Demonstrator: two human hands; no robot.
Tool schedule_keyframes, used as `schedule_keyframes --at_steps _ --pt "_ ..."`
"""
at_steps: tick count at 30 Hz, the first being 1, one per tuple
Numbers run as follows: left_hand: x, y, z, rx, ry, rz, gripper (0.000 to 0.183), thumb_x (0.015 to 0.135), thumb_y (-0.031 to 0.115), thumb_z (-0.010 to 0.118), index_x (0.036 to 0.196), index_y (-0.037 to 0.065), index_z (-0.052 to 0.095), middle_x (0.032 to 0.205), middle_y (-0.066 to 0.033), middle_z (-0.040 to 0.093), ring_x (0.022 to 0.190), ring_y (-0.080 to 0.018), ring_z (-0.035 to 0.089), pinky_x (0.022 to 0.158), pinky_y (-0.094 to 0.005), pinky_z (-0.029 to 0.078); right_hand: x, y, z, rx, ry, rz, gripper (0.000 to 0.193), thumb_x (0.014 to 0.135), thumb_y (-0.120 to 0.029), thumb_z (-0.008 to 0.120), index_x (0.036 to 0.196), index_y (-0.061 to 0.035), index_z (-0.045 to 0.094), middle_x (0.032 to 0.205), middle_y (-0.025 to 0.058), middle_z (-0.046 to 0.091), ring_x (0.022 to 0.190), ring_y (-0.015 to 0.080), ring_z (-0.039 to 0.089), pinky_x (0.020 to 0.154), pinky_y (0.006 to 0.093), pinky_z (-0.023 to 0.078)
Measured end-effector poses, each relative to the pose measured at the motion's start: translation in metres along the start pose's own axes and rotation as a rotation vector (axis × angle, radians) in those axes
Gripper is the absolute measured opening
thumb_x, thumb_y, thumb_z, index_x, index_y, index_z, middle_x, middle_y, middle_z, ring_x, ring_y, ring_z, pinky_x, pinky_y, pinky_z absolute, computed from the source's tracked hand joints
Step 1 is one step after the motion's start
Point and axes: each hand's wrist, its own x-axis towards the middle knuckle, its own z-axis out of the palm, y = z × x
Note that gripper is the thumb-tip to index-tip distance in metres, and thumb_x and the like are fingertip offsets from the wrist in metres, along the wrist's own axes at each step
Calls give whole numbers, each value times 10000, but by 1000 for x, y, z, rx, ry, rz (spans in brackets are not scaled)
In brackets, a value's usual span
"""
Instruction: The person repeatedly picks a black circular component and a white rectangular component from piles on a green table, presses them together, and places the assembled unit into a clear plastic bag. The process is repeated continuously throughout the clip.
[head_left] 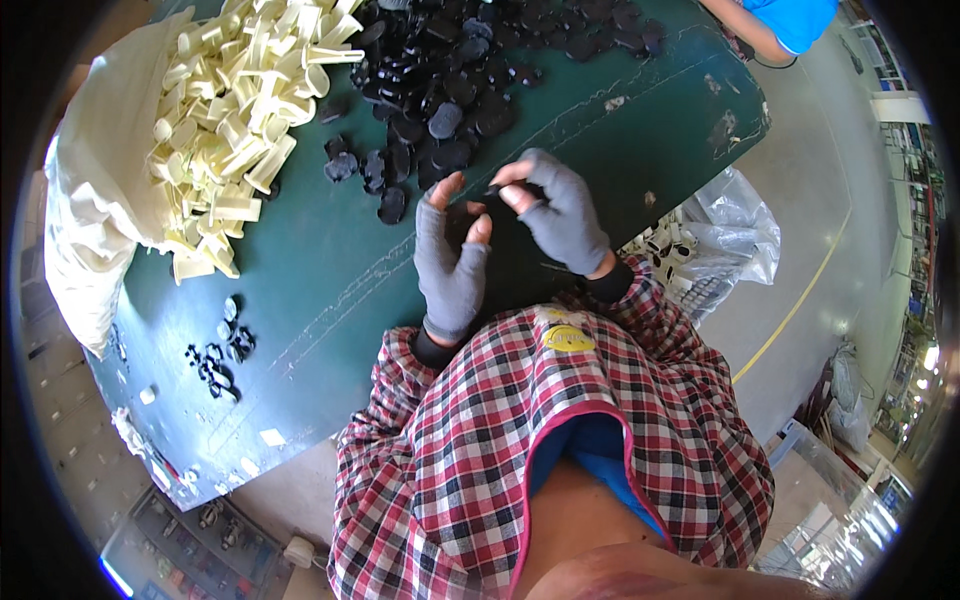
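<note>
Both my hands wear grey fingerless gloves and are over the green table (330,300). My right hand (562,212) pinches a small black piece (493,190) between thumb and fingertips; most of it is hidden. Close beside it, my left hand (450,265) has its thumb and forefinger apart, with no object visible between them. Just beyond my hands spreads a heap of black rounded plastic parts (445,122). Left of that lies a pile of cream-coloured plastic parts (240,120), each with a stem and a wide end.
A white sack (105,200) stands by the cream pile. Several small black parts (215,365) lie at the table's left. To my right, a clear plastic bag (735,230) sits beside cream and black parts (665,245). Another person's arm (750,30) reaches in at the far right.
</note>
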Motion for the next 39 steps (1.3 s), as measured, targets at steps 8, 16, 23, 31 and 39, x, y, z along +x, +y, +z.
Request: schedule_keyframes --at_steps 8,16,23,31,39 --pt "2 10 -26 257 -55 -83 154 923 -8 690 1076 -14 678 1001 -72 681 903 -121 633 793 -257 510 -8 -9 16 -12 -34 -120 185 873 -31 744 1056 -51 727 973 66 672 799 160 651 725 281 532" --pt "-5 25 -55 872 -190 408 313 776 -82 719 1071 20 692 1193 -138 656 1010 -317 673 862 -397 553 54 25 -8 -618 54 -150 317 841 -156 780 1143 -111 693 1169 73 616 881 266 684 746 379 552" --pt "34 37 -122 914 280 476 375 831 -82 631 1184 40 658 1228 -183 626 1094 -352 649 898 -404 547 45 11 -3 -335 160 -54 194 843 -76 770 993 -64 647 893 104 680 802 286 686 715 341 533" --pt "127 38 -207 1497 246 508 426 824 6 563 1226 110 660 1255 -134 647 1093 -383 636 917 -477 534 8 -23 49 -219 -446 -140 139 899 -91 711 1038 -97 719 966 78 704 832 278 697 726 366 561" --pt "104 44 -185 1465 269 497 193 861 70 693 1046 108 736 974 -101 709 893 -316 696 782 -408 552 3 -5 22 -21 89 -115 239 843 17 776 1056 -66 705 958 50 717 834 147 708 762 273 585"
